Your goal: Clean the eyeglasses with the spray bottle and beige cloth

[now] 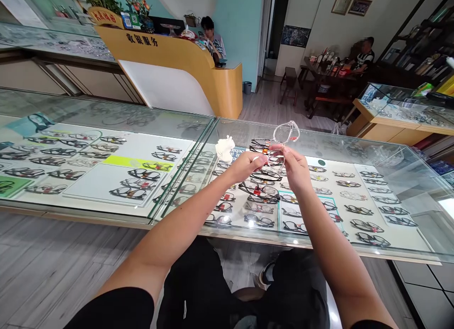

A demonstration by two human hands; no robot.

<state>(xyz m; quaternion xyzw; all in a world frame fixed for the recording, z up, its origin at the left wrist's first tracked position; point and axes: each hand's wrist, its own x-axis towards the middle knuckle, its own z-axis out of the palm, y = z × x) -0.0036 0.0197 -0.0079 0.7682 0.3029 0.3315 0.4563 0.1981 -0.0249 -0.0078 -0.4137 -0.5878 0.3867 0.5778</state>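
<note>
Counter: glass display (418,154)
Left hand (246,167): pinched shut, on what I can't tell
Right hand (294,166): fingertips closed on clear glasses (285,132)
Handling: I'd support the bridge, avoid twisting

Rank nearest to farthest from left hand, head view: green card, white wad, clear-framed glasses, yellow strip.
1. Clear-framed glasses: held, just right of left hand
2. Crumpled white wad: just left
3. Yellow strip: farther left, under glass
4. Green card: far left edge
</note>
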